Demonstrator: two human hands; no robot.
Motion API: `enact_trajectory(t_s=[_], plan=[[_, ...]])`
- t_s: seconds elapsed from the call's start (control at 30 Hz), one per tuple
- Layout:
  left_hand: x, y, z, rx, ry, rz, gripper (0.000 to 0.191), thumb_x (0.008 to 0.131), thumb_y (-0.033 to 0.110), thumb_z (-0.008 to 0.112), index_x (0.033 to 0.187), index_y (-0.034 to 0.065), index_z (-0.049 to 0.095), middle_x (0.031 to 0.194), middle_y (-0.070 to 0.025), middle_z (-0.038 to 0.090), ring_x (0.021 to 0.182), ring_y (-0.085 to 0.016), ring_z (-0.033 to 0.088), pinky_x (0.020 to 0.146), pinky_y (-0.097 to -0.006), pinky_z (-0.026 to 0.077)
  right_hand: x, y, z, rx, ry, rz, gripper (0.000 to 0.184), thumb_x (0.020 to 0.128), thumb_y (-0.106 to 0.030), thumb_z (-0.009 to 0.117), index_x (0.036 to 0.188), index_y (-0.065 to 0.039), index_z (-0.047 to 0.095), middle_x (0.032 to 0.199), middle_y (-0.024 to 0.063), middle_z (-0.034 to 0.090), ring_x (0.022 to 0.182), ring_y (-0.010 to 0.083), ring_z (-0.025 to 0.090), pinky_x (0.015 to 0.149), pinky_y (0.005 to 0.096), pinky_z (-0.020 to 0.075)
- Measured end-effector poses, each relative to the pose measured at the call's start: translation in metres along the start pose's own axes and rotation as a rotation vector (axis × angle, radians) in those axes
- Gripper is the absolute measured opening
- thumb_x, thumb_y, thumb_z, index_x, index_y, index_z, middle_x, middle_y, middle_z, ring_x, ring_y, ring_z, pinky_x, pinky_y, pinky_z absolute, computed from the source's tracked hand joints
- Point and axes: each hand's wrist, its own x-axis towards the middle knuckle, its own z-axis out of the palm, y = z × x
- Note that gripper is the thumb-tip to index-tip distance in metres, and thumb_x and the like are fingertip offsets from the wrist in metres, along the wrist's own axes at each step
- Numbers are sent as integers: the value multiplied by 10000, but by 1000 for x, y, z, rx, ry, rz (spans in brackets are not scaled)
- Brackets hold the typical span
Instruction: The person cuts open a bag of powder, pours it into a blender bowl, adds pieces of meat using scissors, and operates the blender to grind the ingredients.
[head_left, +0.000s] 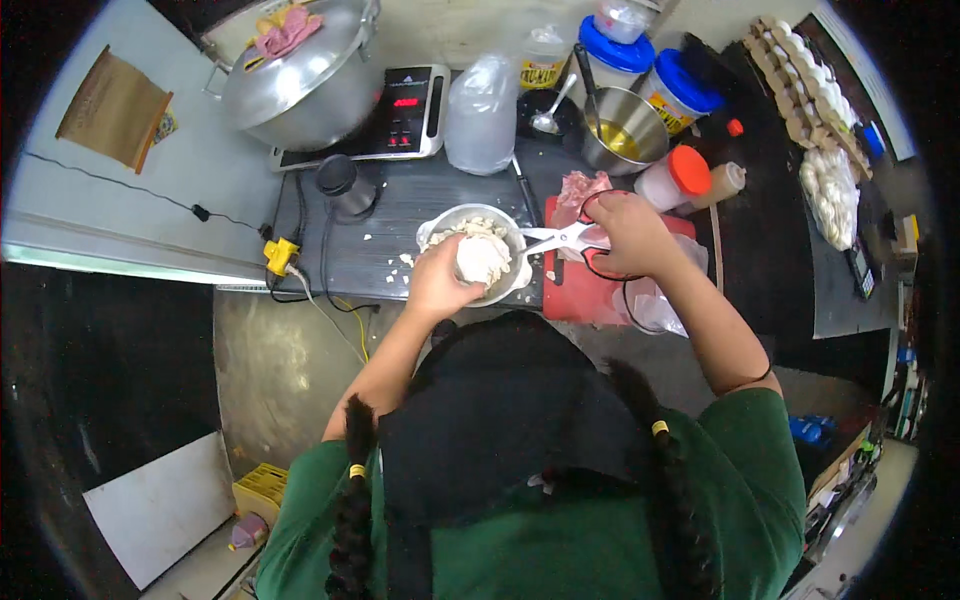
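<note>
My left hand holds a pale white lump of food, possibly mushroom, over a small metal pot with side handles. Cut pale pieces lie in the pot around it. In my right hand is a pair of scissors with black and red handles. Its blades are parted and point left over the pot's right rim, close to the lump. Whether the blades touch the lump cannot be made out. A red cutting board lies under my right hand, with pink raw meat at its far end.
An induction cooker bears a large lidded pot. Behind the small pot stand a filled plastic bag and a steel bowl of yellow liquid. A red-lidded jar stands beyond the board. A black-handled utensil and a dark grinder-like cup lie nearby.
</note>
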Motion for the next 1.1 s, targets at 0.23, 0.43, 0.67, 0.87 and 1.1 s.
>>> enact_trajectory(t_s=[0.23, 0.43, 0.67, 0.87, 1.1], plan=[[3, 7, 5, 102, 16, -12, 698, 539, 261, 742, 1146, -18, 538, 1069, -231, 612, 1013, -377, 580, 899, -431, 445, -3, -17, 27, 48, 93, -12, 438, 579, -278, 715, 914, -32, 575, 878, 150, 586, 867, 324, 585, 785, 415, 456], [4, 12, 7, 129, 2, 32, 676, 542, 259, 738, 1130, -15, 547, 1030, -240, 619, 975, -385, 592, 878, -434, 455, -6, -23, 37, -48, 19, 45, 420, 577, -252, 709, 911, -26, 591, 880, 146, 607, 882, 300, 600, 776, 413, 472], [2, 8, 18, 184, 10, -16, 654, 541, 257, 734, 1119, 5, 561, 980, -258, 621, 934, -396, 599, 865, -430, 464, -8, -25, 36, -84, 4, 18, 405, 587, -245, 701, 911, -25, 600, 909, 148, 619, 896, 302, 599, 805, 409, 466], [2, 12, 17, 179, 50, -7, 684, 554, 239, 726, 1162, 5, 520, 1055, -264, 585, 1001, -410, 562, 873, -450, 456, -12, -24, 26, -89, 27, 66, 445, 589, -288, 695, 932, -21, 598, 944, 153, 612, 926, 304, 590, 837, 411, 453], [-1, 26, 8, 191, 11, -67, 646, 571, 214, 720, 1143, 1, 511, 1058, -231, 568, 1014, -406, 544, 876, -450, 452, -15, -23, 33, -57, 19, 88, 453, 588, -283, 697, 941, -22, 589, 944, 160, 608, 927, 309, 588, 843, 414, 447]])
